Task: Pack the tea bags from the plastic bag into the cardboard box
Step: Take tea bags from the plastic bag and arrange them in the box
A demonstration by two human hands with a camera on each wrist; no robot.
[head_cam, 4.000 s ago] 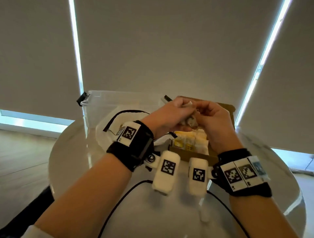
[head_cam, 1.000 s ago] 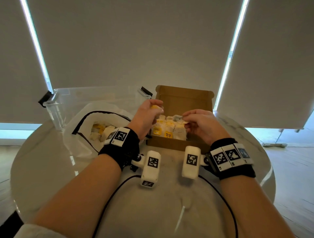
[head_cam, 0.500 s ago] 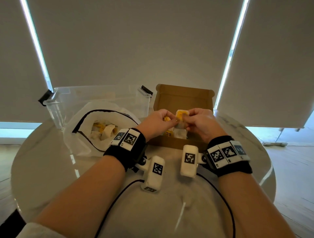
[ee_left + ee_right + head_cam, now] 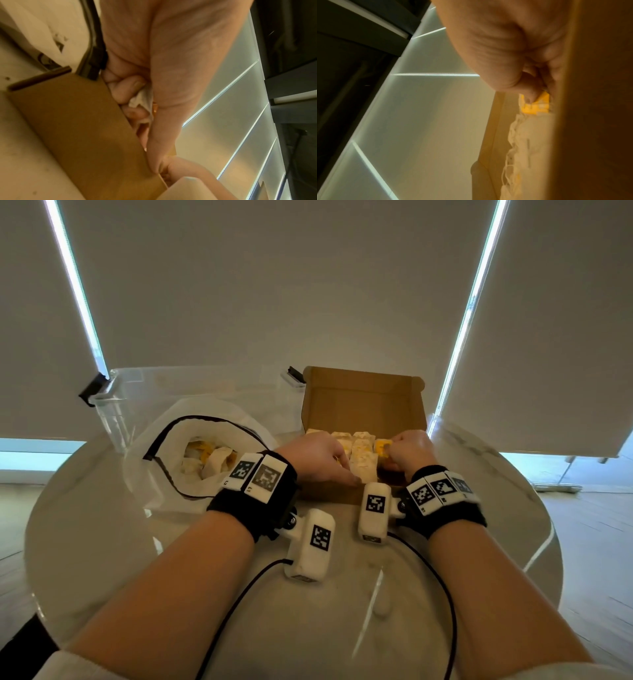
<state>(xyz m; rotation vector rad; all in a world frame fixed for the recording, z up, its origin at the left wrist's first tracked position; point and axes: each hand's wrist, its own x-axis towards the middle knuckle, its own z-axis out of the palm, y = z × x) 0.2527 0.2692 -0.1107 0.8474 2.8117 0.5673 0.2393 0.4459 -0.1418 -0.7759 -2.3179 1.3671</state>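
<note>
Now, change: both hands have dropped from above the cardboard box [image 4: 363, 402] into it.
Right hand [image 4: 406, 451]: pinches a yellow-tagged tea bag [image 4: 382, 447] at the row's right end.
Left hand [image 4: 317, 457]: curled round a white tea bag [image 4: 143, 98] inside the near wall.
Plastic bag [image 4: 205, 453]: more remain.

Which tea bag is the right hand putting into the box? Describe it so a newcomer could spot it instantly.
Start at the open cardboard box at the far side of the round table. Inside, pale tea bags stand in rows; go to the box's right end, where the right hand pinches one tea bag. Its bright yellow tag faces up, unlike its paler neighbours.
</note>
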